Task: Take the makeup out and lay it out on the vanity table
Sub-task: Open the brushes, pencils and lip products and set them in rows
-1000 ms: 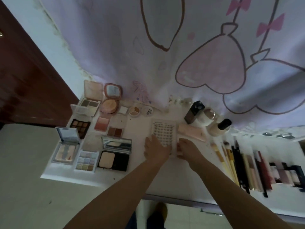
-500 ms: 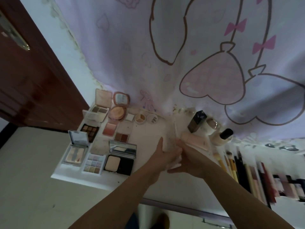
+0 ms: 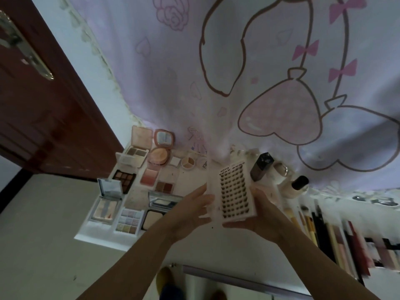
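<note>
"XOYO" is printed at the top of the lash tray (image 3: 234, 191); nothing else is legible.

Table (image 3: 227, 252) centre: lash tray (image 3: 234, 191) held above it, left hand (image 3: 190, 211) at its left edge, right hand (image 3: 263, 215) under its right and bottom edges. Open palettes (image 3: 127, 202) and compacts cluster on table left. Bottles (image 3: 279, 174) behind tray on right. Brushes and pencils (image 3: 324, 234) in a row far right. Curtain (image 3: 238, 72) hangs behind table; door (image 3: 43, 105) at left.
</note>
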`<action>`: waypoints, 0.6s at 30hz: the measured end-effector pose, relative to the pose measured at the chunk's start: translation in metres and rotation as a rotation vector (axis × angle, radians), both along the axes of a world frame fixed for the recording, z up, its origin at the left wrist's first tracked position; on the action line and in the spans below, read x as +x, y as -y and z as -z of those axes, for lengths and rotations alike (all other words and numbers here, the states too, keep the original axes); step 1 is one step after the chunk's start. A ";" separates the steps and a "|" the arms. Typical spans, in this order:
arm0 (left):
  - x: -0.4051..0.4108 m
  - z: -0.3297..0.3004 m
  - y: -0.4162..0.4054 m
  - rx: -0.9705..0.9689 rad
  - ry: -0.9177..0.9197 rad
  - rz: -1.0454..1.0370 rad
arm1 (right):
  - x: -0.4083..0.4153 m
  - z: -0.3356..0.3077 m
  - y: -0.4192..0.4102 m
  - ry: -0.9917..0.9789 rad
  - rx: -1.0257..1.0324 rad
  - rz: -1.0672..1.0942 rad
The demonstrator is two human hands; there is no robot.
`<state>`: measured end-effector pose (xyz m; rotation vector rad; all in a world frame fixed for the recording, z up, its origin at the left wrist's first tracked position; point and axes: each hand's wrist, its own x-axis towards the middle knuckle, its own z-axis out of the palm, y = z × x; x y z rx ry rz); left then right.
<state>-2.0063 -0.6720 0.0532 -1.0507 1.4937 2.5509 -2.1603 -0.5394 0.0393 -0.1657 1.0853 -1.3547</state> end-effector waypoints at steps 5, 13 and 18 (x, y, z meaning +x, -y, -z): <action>0.007 -0.006 0.048 -0.253 0.187 -0.109 | -0.007 0.031 0.004 -0.118 0.181 0.199; 0.002 0.022 0.088 -0.831 0.510 0.085 | 0.011 0.078 0.037 -0.627 0.447 0.112; 0.001 0.029 0.092 -0.895 0.548 0.152 | 0.013 0.084 0.050 -1.006 0.545 0.007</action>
